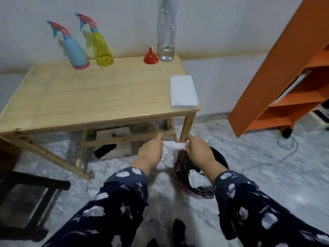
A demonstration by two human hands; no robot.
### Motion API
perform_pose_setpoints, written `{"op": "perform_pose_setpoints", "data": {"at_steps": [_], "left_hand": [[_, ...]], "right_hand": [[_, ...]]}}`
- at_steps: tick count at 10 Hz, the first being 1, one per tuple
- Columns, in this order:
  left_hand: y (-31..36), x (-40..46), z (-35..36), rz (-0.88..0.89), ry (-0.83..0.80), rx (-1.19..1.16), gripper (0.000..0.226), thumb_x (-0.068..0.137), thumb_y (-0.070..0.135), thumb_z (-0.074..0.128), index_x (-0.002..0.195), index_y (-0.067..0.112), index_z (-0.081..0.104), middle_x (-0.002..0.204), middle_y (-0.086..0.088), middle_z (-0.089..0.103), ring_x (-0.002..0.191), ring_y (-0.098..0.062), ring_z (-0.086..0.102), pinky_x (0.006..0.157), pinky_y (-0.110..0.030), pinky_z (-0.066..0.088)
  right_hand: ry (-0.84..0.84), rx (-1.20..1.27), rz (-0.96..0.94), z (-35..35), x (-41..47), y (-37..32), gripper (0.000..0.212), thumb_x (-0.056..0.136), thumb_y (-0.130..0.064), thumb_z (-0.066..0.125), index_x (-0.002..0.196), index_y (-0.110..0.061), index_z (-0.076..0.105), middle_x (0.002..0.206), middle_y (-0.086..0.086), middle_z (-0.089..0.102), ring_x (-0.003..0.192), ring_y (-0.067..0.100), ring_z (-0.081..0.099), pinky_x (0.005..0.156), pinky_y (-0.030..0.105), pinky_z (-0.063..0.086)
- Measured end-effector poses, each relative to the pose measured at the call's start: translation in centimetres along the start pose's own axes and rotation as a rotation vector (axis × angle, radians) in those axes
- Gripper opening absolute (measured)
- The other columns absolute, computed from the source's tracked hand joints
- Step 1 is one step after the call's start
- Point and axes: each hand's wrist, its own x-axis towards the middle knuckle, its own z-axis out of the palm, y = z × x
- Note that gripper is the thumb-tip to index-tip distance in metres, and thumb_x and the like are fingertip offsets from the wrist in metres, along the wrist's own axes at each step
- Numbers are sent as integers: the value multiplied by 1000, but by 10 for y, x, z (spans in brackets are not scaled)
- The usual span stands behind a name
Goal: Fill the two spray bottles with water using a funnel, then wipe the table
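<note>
Both sleeves low | left hand (151, 150) and right hand (197, 150) pinch one wet tissue (173, 146), stretched left-right, over bin (219, 157) just under right hand | table (89, 104) ahead-left, dry; both bottles (75, 50) (102, 49), funnel (151, 57) at far edge | marble floor.

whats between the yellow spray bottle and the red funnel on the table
Nothing: the head view shows only bare wooden table between the yellow spray bottle and the red funnel.
</note>
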Motion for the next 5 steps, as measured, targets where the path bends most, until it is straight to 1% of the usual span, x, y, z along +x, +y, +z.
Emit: {"op": "perform_pose_setpoints", "data": {"at_steps": [1, 2, 3, 4, 5], "left_hand": [[39, 1, 24, 65, -68, -71, 14, 97, 15, 36, 95, 29, 32, 93, -9, 55, 70, -29, 52, 54, -33, 30], [74, 7, 53, 69, -157, -116, 14, 96, 18, 39, 101, 32, 39, 99, -6, 58, 75, -28, 55, 52, -30, 28], [103, 20, 74, 106, -206, -127, 29, 97, 21, 42, 124, 31, 45, 124, -4, 58, 99, -26, 59, 71, -30, 43], [121, 29, 86, 166, -401, -37, 57, 98, 17, 46, 151, 25, 27, 157, -5, 30, 140, -24, 35, 108, -33, 36], [132, 41, 91, 70, -578, -3, 71, 98, 9, 41, 155, 29, 5, 163, -11, 3, 147, -27, 20, 110, -30, 29]], "right_hand": [[69, 94, 138, -10, -24, 36, 11, 89, -5, 48, 85, -10, 55, 64, 2, 51, 67, 31, 52, 57, 35, 36], [80, 161, 267, -17, -37, 74, 14, 88, -6, 55, 79, -15, 60, 77, 6, 65, 80, 29, 63, 66, 33, 44], [86, 212, 333, -21, -40, 111, 15, 87, -13, 64, 101, -11, 69, 102, 10, 71, 98, 27, 64, 77, 29, 45], [-59, 230, 344, -25, -42, 140, 42, 86, -19, 69, 127, -12, 60, 121, 10, 66, 111, 26, 60, 92, 32, 46], [-118, 263, 348, -30, -36, 164, 50, 88, -24, 68, 134, -16, 53, 128, 10, 62, 115, 28, 58, 93, 35, 47]]}}
